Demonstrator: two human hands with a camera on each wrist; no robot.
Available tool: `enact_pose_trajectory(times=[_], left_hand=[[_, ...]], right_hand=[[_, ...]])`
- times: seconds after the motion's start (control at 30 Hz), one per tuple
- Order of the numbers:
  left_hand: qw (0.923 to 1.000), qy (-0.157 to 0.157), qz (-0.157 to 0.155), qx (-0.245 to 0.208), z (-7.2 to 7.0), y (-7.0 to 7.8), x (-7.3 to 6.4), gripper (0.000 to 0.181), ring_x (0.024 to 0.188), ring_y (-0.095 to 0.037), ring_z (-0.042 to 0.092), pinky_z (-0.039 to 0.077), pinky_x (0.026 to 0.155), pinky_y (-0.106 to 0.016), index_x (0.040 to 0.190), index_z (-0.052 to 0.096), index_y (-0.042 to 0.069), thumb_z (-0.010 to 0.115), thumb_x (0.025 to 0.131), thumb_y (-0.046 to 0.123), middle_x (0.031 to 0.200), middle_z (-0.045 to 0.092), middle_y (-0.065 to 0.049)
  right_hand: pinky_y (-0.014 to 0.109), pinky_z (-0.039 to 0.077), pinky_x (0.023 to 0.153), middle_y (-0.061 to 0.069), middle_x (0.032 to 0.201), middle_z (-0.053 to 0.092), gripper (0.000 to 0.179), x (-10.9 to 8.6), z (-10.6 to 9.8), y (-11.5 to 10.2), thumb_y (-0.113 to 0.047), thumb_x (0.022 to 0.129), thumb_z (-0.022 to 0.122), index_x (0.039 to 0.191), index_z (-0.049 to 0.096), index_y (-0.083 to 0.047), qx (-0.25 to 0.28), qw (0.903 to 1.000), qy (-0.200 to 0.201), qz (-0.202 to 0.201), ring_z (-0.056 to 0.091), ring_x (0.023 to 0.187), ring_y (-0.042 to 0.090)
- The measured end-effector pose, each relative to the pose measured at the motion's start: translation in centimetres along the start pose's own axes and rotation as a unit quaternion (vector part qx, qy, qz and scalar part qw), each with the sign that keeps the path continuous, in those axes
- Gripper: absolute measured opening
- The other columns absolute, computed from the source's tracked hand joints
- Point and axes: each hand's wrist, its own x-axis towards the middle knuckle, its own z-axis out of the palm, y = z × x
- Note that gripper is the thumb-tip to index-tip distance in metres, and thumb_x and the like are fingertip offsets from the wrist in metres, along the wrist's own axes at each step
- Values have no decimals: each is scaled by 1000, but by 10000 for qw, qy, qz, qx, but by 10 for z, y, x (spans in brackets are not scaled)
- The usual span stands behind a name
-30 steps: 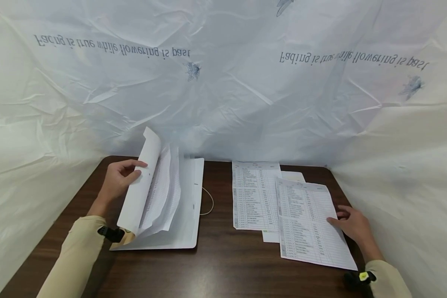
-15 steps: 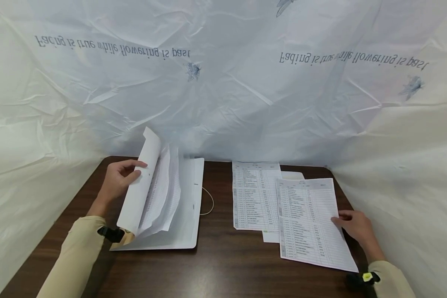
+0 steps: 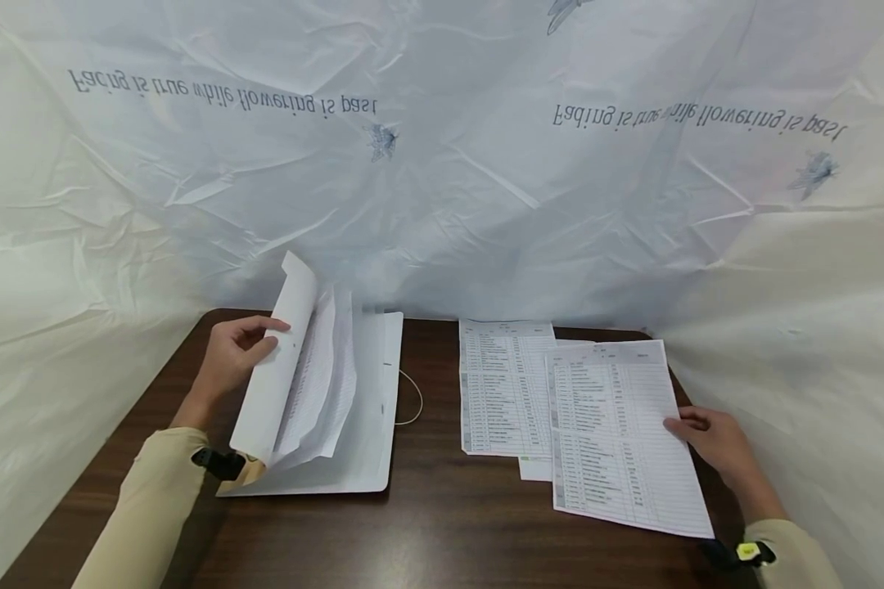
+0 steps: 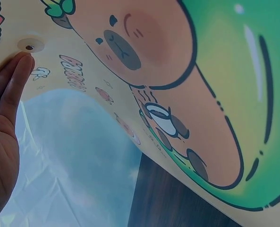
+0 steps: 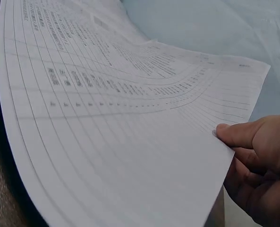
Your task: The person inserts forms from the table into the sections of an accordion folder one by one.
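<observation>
At the left of the table my left hand (image 3: 232, 356) holds up the cover of a white folder (image 3: 372, 409), thumb on its inner side. The left wrist view shows the cover's outside (image 4: 215, 85), printed with a cartoon animal and green shapes, the fingers by a small round button (image 4: 30, 46). Several printed sheets (image 3: 324, 376) stand curved inside the folder. At the right, my right hand (image 3: 714, 438) pinches the right edge of a printed table sheet (image 3: 619, 442) between thumb and fingers. In the right wrist view this sheet (image 5: 130, 142) bends upward near the thumb.
Another printed sheet (image 3: 504, 393) lies left of the held one, with a white paper (image 3: 536, 469) partly under both. A thin cord loop (image 3: 416, 401) sticks out from the folder's right side. A white plastic curtain (image 3: 442, 204) hangs behind the brown table (image 3: 442, 532).
My right hand has moved a little to the right, and the upper right corner of its sheet has risen and straightened. The left hand and folder stay still.
</observation>
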Motion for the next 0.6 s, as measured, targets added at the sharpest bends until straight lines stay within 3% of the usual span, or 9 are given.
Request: enact_pose_trajectory(times=[0.23,0.6], left_hand=[[10000,-1,33,17,0,0,1,18,60,-2,59,50,58,-18,102,74,-10,62,89,-11,92,71,-25],[10000,-12,47,13,-1,0,0,18,59,-2,58,50,57,-18,102,74,-10,62,89,-11,91,71,-25]], right_hand=[[27,51,60,28,103,71,53,2,-7,-12,-30,97,69,122,61,16,212,9997,65,-136,64,74,14],[25,52,60,27,104,72,55,7,-12,-41,-33,97,70,124,63,15,378,9988,219,-240,64,73,6]])
